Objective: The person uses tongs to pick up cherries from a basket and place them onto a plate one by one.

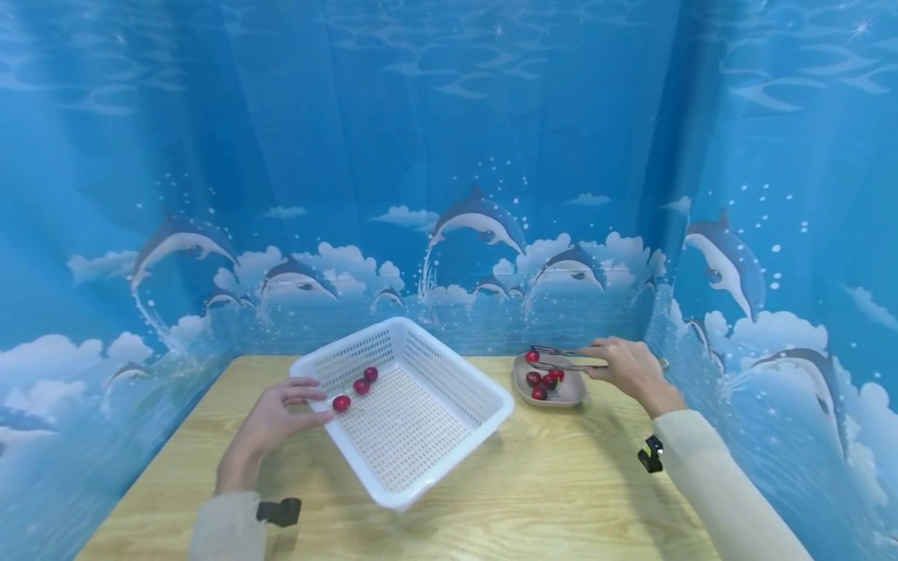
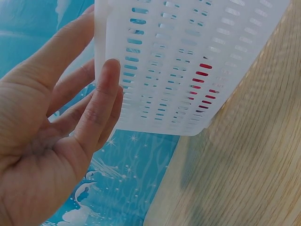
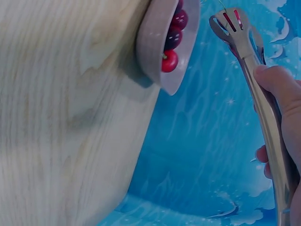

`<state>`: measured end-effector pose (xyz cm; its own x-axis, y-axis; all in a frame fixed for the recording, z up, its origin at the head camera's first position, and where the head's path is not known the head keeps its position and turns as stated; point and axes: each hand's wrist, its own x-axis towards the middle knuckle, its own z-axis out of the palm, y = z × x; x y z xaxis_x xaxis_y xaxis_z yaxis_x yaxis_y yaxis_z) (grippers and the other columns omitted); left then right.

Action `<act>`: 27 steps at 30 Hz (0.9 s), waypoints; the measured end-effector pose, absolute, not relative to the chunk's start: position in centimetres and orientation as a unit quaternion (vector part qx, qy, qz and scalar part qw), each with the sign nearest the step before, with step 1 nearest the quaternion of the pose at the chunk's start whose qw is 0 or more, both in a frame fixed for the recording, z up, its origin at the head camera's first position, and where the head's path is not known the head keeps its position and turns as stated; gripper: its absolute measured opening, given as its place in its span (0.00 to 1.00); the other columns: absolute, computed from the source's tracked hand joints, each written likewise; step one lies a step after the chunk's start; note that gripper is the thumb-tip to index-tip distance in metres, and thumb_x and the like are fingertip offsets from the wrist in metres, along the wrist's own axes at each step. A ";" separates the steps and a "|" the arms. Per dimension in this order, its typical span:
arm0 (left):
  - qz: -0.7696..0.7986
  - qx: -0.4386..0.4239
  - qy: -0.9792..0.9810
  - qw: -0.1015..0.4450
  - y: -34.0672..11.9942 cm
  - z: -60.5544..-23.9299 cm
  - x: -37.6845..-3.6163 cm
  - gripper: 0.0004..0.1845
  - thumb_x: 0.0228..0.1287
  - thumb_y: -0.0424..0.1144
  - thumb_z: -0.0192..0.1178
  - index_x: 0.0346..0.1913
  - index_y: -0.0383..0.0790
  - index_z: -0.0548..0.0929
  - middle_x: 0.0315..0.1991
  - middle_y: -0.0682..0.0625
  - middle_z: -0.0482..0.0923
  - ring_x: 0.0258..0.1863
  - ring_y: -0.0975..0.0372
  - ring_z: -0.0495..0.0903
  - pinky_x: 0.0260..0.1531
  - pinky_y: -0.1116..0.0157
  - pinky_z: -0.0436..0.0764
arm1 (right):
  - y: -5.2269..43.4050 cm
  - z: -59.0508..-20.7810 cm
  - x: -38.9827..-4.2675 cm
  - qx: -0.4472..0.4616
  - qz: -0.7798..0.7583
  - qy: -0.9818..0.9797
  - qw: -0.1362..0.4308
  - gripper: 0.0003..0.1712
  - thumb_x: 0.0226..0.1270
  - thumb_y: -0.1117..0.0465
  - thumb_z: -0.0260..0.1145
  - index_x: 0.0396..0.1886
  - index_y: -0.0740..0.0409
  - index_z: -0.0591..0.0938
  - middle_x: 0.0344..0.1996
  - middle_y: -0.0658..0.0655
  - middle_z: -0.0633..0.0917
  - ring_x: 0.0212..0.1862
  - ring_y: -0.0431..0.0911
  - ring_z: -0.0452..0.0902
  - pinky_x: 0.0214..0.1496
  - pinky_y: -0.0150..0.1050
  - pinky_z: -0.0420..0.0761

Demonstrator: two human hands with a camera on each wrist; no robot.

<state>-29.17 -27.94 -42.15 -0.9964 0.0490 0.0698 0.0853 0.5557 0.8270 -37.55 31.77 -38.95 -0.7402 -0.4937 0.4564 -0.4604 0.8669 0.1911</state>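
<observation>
Tongs (image 3: 235, 28) — cherry between tips

Two bare hands, no gloves, no rings seen: left hand (image 1: 277, 421), right hand (image 1: 627, 366). Long pale cream fabric sleeves (image 1: 722, 491) on both forearms, cuffs ending at the wrists. Small black clip-like camera mount (image 1: 279, 511) at left cuff; matching small black mount (image 1: 651, 454) at right cuff. Nails short, unpainted.
</observation>
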 end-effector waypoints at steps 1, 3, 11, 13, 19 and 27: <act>-0.469 -0.038 -0.882 0.020 -27.9 -42.1 -29.2 0.35 0.57 0.49 0.77 0.63 0.32 0.81 0.75 0.36 0.67 0.69 0.37 0.73 0.67 0.38 0.76 | 31.9 -39.1 -37.6 0.253 -0.035 -0.934 0.252 0.19 0.61 0.52 0.77 0.53 0.44 0.90 0.42 0.54 0.91 0.22 0.39 0.71 0.13 0.31 0.56; -0.469 -0.038 -0.882 0.019 -27.9 -42.1 -29.1 0.35 0.57 0.49 0.77 0.63 0.33 0.81 0.75 0.36 0.66 0.69 0.37 0.73 0.66 0.38 0.77 | 32.1 -39.3 -37.7 0.245 -0.038 -0.937 0.245 0.19 0.61 0.52 0.77 0.53 0.44 0.90 0.41 0.54 0.90 0.22 0.40 0.71 0.13 0.31 0.56; -0.475 -0.039 -0.879 0.016 -27.9 -42.1 -29.2 0.36 0.57 0.50 0.77 0.63 0.32 0.81 0.75 0.36 0.66 0.69 0.37 0.73 0.66 0.39 0.78 | 32.8 -39.9 -37.9 0.226 -0.046 -0.947 0.224 0.20 0.62 0.52 0.77 0.54 0.45 0.90 0.45 0.57 0.90 0.22 0.41 0.72 0.13 0.32 0.55; -0.475 -0.041 -0.879 0.017 -27.9 -42.2 -29.3 0.36 0.56 0.51 0.77 0.63 0.32 0.81 0.75 0.36 0.66 0.69 0.37 0.73 0.66 0.39 0.78 | 33.0 -40.1 -37.9 0.225 -0.046 -0.947 0.224 0.19 0.63 0.52 0.77 0.54 0.46 0.90 0.46 0.58 0.90 0.22 0.40 0.71 0.13 0.31 0.55; -0.474 -0.051 -0.879 0.023 -27.9 -42.4 -29.6 0.35 0.57 0.50 0.77 0.62 0.32 0.82 0.74 0.35 0.67 0.67 0.37 0.74 0.65 0.40 0.79 | 33.1 -40.4 -37.9 0.219 -0.049 -0.949 0.222 0.19 0.64 0.53 0.76 0.54 0.47 0.90 0.45 0.59 0.90 0.24 0.43 0.74 0.13 0.32 0.56; -0.466 -0.054 -0.883 0.024 -28.1 -42.5 -29.4 0.34 0.57 0.49 0.77 0.62 0.32 0.82 0.74 0.35 0.68 0.67 0.37 0.75 0.63 0.43 0.82 | 32.7 -40.6 -37.7 0.200 -0.074 -0.953 0.214 0.20 0.65 0.53 0.75 0.56 0.48 0.89 0.48 0.60 0.90 0.32 0.52 0.81 0.13 0.32 0.57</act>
<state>-29.43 -28.13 -42.51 -0.9930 0.0732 0.0931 0.1182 0.5606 0.8196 -37.75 32.71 -40.58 -0.8284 -0.4128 0.3785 -0.3497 0.9091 0.2263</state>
